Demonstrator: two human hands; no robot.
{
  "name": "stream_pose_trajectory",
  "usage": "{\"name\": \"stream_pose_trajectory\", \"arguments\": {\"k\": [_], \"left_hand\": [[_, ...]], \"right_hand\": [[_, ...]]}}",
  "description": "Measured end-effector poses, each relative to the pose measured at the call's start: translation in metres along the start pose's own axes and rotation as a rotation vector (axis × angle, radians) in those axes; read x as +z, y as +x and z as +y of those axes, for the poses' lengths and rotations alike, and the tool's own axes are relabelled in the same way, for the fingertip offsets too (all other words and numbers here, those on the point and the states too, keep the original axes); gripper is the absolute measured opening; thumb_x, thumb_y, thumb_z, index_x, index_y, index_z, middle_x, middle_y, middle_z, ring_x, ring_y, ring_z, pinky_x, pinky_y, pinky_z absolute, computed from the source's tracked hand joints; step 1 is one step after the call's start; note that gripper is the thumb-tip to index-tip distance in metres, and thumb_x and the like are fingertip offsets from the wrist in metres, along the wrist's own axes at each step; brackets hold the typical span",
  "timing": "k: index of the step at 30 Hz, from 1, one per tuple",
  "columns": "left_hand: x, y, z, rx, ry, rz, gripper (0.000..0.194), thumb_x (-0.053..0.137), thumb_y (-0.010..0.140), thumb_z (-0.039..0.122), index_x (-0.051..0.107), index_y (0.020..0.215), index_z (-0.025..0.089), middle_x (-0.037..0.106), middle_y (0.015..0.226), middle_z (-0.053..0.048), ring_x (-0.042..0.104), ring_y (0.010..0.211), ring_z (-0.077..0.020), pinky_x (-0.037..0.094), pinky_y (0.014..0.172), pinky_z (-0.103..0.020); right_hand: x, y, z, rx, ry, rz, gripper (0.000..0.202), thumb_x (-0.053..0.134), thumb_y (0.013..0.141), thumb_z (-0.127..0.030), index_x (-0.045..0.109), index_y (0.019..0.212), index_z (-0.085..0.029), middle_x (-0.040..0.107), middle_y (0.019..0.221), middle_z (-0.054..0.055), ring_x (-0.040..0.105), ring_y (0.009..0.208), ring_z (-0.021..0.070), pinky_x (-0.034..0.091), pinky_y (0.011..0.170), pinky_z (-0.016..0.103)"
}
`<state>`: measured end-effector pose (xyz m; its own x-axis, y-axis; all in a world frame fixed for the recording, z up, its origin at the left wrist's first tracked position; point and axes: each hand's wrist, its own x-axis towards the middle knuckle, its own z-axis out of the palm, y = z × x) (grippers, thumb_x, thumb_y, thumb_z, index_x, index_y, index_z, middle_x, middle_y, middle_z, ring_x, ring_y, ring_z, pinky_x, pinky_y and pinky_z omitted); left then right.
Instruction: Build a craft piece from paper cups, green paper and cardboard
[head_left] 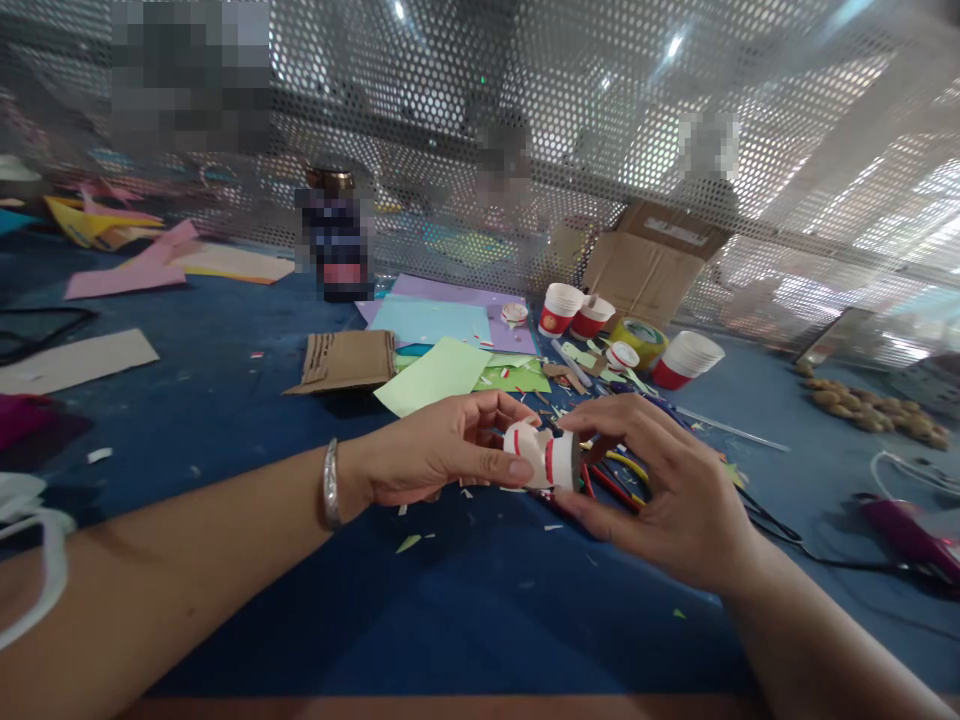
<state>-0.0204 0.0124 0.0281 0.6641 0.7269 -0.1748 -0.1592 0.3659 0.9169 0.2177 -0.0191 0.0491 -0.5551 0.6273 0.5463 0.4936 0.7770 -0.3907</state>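
Between my hands, above the blue table, is a small white paper-cup piece [532, 455] with red bands and a torn or cut edge on top. My left hand [457, 450] pinches its left part, thumb in front and fingers behind. At its right end, by a dark grey rim, my right hand [660, 480] grips it with thumb below and fingers above. Behind and beneath my right hand lie tools with red handles [611, 487] and yellow handles [628, 463], partly hidden. Paper scraps [409, 543] are scattered around below.
Paper cups [559, 310], yellow tape [641, 340] and a second cup stack [686, 360] stand behind. Green paper [435, 375] and corrugated cardboard [349, 360] lie at centre. A purple glue-gun-like tool [904, 535] with cables is at right. A perforated screen [420, 130] borders the table's far side.
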Motion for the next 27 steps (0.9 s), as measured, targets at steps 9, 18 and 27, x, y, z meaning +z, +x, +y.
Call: {"name": "stream_pose_trajectory", "arguments": {"k": [9, 18, 27], "left_hand": [[0.0043, -0.0003, 0.0020, 0.000, 0.024, -0.102, 0.035, 0.084, 0.073, 0.015, 0.063, 0.101, 0.017, 0.066, 0.090, 0.002, 0.062, 0.079, -0.0092, 0.049, 0.071, -0.022], [0.0021, -0.0011, 0.0054, -0.031, 0.028, -0.074, 0.032, 0.084, 0.074, 0.028, 0.069, 0.100, 0.018, 0.065, 0.091, 0.002, 0.061, 0.078, -0.0100, 0.051, 0.077, -0.025], [-0.0024, 0.0011, 0.0042, -0.039, 0.080, -0.122, 0.030, 0.083, 0.075, 0.025, 0.070, 0.102, 0.018, 0.067, 0.092, 0.001, 0.061, 0.079, -0.0092, 0.047, 0.074, -0.021]], "right_hand": [[-0.0014, 0.0010, -0.0050, 0.007, 0.084, -0.077, 0.047, 0.080, 0.080, -0.026, 0.062, 0.124, -0.021, 0.067, 0.117, 0.009, 0.064, 0.108, 0.0221, 0.053, 0.095, 0.035], [-0.0006, 0.0005, -0.0038, 0.060, 0.210, -0.055, 0.047, 0.079, 0.082, -0.023, 0.061, 0.125, -0.022, 0.067, 0.118, 0.008, 0.064, 0.110, 0.0212, 0.054, 0.093, 0.033], [-0.0027, -0.0030, -0.0018, 0.113, 0.238, -0.056, 0.045, 0.078, 0.083, -0.024, 0.061, 0.126, -0.025, 0.067, 0.119, 0.008, 0.064, 0.109, 0.0231, 0.056, 0.092, 0.035]]}}
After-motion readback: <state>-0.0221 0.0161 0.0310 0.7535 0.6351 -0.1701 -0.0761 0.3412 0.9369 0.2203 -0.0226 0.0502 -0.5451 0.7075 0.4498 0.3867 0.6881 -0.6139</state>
